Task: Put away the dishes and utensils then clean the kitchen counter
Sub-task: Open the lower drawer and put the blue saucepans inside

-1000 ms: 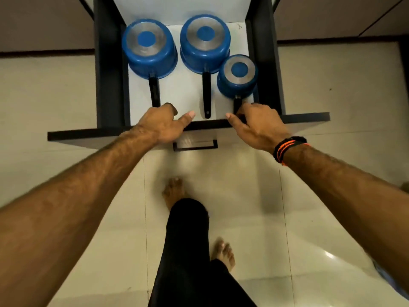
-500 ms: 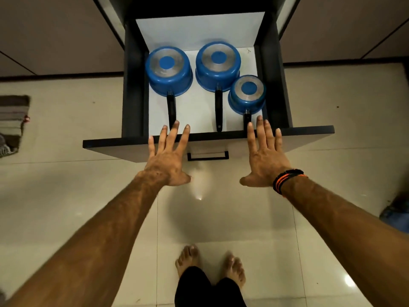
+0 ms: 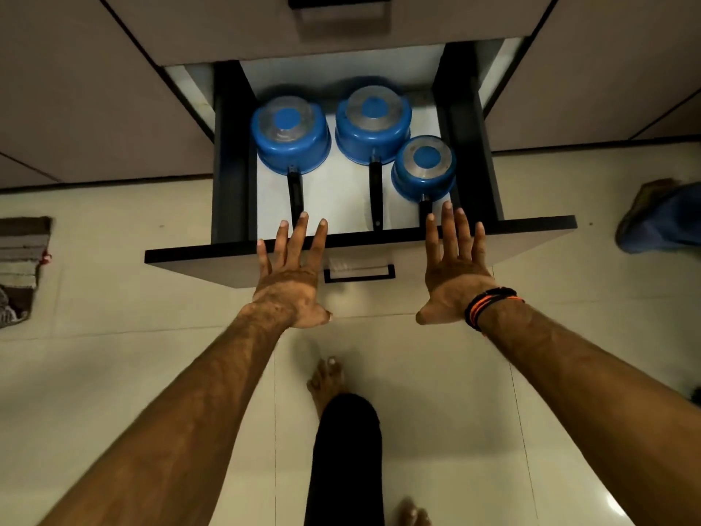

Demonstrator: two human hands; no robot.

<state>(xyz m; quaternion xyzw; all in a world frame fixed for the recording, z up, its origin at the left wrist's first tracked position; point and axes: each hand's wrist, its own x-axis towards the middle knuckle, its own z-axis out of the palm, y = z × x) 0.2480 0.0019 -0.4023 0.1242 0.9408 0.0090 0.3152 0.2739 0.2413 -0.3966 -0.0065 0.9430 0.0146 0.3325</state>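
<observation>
A low black drawer (image 3: 233, 191) stands pulled out of the cabinet, its front panel (image 3: 212, 263) facing me. Three blue saucepans lie upside down inside it: a large one (image 3: 290, 134) on the left, another large one (image 3: 373, 121) in the middle, a small one (image 3: 423, 167) on the right, black handles pointing toward me. My left hand (image 3: 292, 275) lies flat with spread fingers against the drawer front, left of its black pull handle (image 3: 358, 273). My right hand (image 3: 453, 267), also flat and spread, presses the front to the right of the handle.
Closed cabinet fronts flank the drawer, and another drawer (image 3: 341, 28) sits above it. A striped mat (image 3: 21, 267) lies on the tiled floor at the left. A blue cloth bundle (image 3: 662, 218) sits at the right. My bare feet (image 3: 328, 377) stand below.
My hands let go of the drawer's rim and flattened against its front. The drawer has slid partway back under the cabinet, and I have stepped one foot forward.
</observation>
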